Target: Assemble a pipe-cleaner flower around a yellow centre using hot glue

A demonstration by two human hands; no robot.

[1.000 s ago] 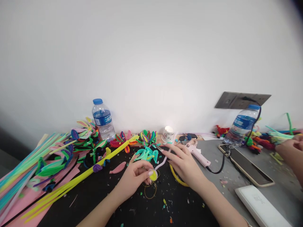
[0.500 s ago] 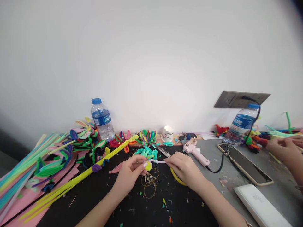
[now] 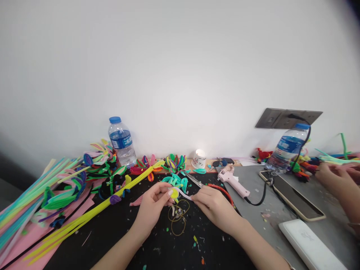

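Between the fingers of my left hand [image 3: 157, 198] is a small yellow pipe-cleaner coil [image 3: 174, 194]. A pale, whitish pipe cleaner [image 3: 184, 194] runs from the coil to my right hand [image 3: 210, 206], whose thumb and fingertips pinch its other end. Just beyond my hands lie a turquoise pipe-cleaner loop bundle [image 3: 178, 181] and a pair of scissors [image 3: 194, 180]. Thin rubber bands [image 3: 178, 227] rest on the black mat [image 3: 168, 253] below my fingers. Past my right hand curves a red-orange handle [image 3: 225, 192], partly hidden by the hand.
A pink glue gun [image 3: 234, 183] lies right of the scissors, its cord trailing past a phone [image 3: 292, 195] and a white power bank [image 3: 309, 242]. Water bottles [image 3: 121, 140] stand by the wall. Yellow pipe cleaners [image 3: 92, 212] spread leftward. Another person's hand [image 3: 337, 176] works at far right.
My right hand has moved slightly left and nearer to me, and the pale pipe cleaner now slants downward. A yellow curve beside that hand is covered; a red-orange one shows.
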